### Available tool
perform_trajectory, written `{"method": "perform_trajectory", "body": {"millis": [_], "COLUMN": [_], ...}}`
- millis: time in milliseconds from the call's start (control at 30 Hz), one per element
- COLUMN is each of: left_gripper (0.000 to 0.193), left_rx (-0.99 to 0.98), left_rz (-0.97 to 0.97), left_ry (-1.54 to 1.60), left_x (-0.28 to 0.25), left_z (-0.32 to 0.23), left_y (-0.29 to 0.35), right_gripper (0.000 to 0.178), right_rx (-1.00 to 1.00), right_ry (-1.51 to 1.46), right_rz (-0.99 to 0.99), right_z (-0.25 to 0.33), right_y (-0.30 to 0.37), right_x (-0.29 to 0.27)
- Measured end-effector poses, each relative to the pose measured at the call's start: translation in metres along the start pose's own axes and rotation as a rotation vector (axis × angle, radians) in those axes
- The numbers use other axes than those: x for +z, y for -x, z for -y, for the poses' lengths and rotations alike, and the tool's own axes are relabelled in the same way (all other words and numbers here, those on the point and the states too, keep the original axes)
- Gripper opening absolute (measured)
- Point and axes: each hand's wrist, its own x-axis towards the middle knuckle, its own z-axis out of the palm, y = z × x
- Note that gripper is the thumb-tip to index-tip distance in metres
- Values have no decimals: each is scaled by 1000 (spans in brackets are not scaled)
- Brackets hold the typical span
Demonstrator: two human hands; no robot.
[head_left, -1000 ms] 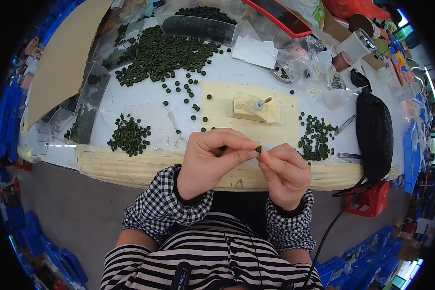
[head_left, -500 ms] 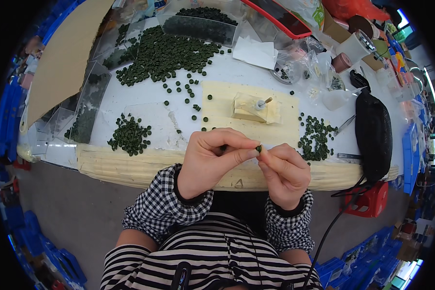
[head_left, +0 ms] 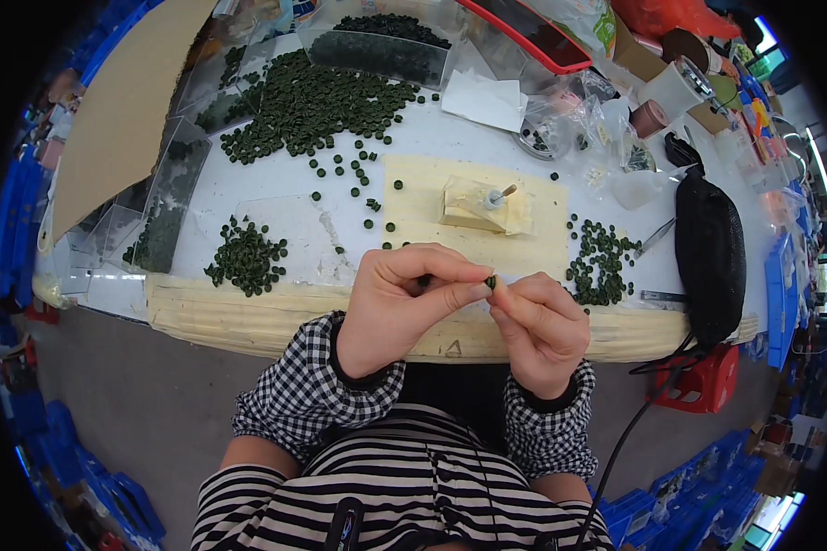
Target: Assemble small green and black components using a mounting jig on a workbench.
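Between the fingertips of both hands is a small dark green round piece (head_left: 492, 282), held just above the table's near edge. My left hand (head_left: 400, 298) pinches it with thumb and index finger; another dark piece (head_left: 424, 281) shows within the curl of its other fingers. My right hand (head_left: 544, 326) is closed, thumb and index finger meeting at the same piece, and anything else inside it is hidden. Beyond the hands stands a tape-covered block (head_left: 473, 207) with a small upright peg, on a yellowish taped patch (head_left: 413, 188) of the table.
A large heap of green pieces (head_left: 312, 101) spreads at the back left, with smaller piles at left (head_left: 246, 257) and right (head_left: 602, 266). Clear plastic trays (head_left: 170, 202), a red-edged phone (head_left: 533, 37), white paper (head_left: 483, 99), tweezers (head_left: 658, 235) and a black pouch (head_left: 709, 248) lie around.
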Motion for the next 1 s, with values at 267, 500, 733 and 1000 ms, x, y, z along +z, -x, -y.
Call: {"method": "perform_trajectory", "body": {"millis": [267, 500, 733, 1000], "left_gripper": [16, 16, 15, 15], "left_rx": [-3, -12, 33, 42], "left_rz": [-1, 4, 0, -6], "left_ry": [13, 22, 26, 18], "left_x": [0, 0, 1, 2], "left_z": [0, -2, 3, 2], "left_y": [0, 0, 0, 0], "right_gripper": [36, 35, 35, 34], "right_rx": [1, 7, -3, -10], "right_ry": [-1, 5, 35, 51], "right_rz": [2, -1, 9, 10], "right_z": [1, 1, 2, 2], "right_y": [-1, 0, -2, -2], "right_x": [0, 0, 0, -1]}}
